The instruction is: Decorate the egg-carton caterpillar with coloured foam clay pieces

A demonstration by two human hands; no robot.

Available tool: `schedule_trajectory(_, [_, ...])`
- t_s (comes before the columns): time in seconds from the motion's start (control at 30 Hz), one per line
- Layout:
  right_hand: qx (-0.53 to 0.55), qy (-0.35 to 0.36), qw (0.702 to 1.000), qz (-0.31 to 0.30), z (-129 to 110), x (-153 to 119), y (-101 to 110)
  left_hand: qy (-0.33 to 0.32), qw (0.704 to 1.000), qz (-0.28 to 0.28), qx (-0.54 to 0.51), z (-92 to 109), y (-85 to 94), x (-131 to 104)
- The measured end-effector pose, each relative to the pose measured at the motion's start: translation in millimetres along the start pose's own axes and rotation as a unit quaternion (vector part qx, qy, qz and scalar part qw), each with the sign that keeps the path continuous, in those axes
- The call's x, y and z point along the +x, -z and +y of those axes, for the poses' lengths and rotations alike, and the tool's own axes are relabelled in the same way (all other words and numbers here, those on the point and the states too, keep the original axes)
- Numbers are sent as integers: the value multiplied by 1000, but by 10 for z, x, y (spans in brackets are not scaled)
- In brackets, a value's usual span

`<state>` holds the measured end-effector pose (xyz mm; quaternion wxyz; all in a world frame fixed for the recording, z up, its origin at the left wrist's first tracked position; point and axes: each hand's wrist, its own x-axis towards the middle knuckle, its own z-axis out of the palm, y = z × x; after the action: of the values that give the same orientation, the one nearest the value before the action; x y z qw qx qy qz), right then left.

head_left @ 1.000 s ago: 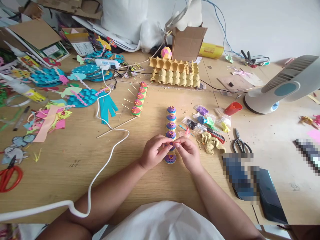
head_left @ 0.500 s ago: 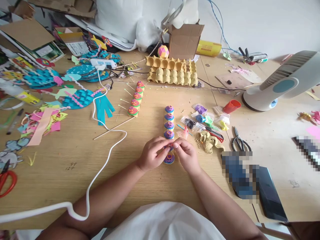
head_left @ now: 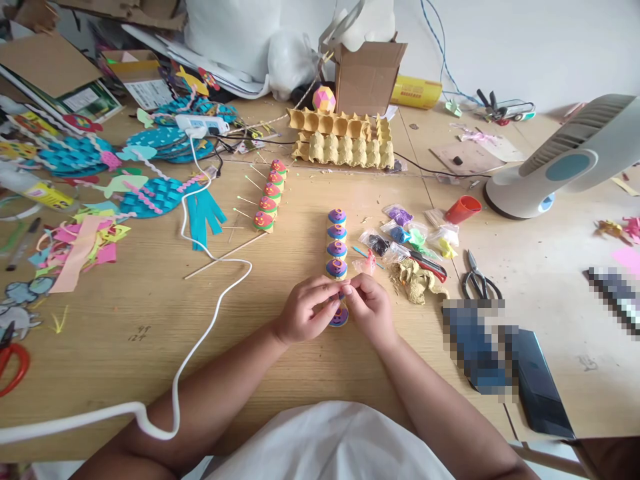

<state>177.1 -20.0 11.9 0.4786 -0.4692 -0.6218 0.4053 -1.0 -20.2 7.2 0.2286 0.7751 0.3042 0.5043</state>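
Note:
My left hand (head_left: 311, 310) and my right hand (head_left: 371, 308) meet fingertip to fingertip, both pinched closed. Whatever lies between the fingertips is too small to make out. Beneath them runs an egg-carton strip (head_left: 337, 249), its cups covered in purple and blue clay with small orange and dark details. My fingers hide part of the strip's near half; its nearest cup (head_left: 339, 316), with a smiling face, shows below them. A second strip (head_left: 271, 195), in red and green clay with pins along its left side, stands farther off to the left.
Clay bags (head_left: 400, 235), a red utility knife (head_left: 429, 267) and torn carton scraps (head_left: 415, 280) lie right of the strip. Beyond are black-handled scissors (head_left: 479, 280), a red cup (head_left: 463, 209) and a fan (head_left: 560, 167). A white cable (head_left: 220, 313) crosses the left side. Egg cartons (head_left: 345, 143) stand behind.
My hands stay pinched together over the strip, with the fingertips slightly shifted. The whole view has moved a little; nothing else on the table has visibly changed place.

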Motion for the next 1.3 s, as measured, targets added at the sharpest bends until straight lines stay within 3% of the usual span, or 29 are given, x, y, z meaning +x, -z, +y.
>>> schedule_trajectory(0.17, [-34,23,998,44,28,-1,-2,37,998,-12,-40,7,-17,-15])
schedule_trajectory(0.4, [-66,80,994,17,18,10,8,101,990,-26,-94,2,-23,-36])
schedule_trajectory(0.73, [-73,87,992,62,-4,6,35,82,987,-58,-127,14,-42,-34])
schedule_trajectory(0.97, [-84,126,988,27,-4,-8,21,126,982,-45,-131,22,-22,-31])
schedule_trajectory(1.3, [-77,96,990,67,0,-1,19,118,980,-48,-151,-12,-39,-68])
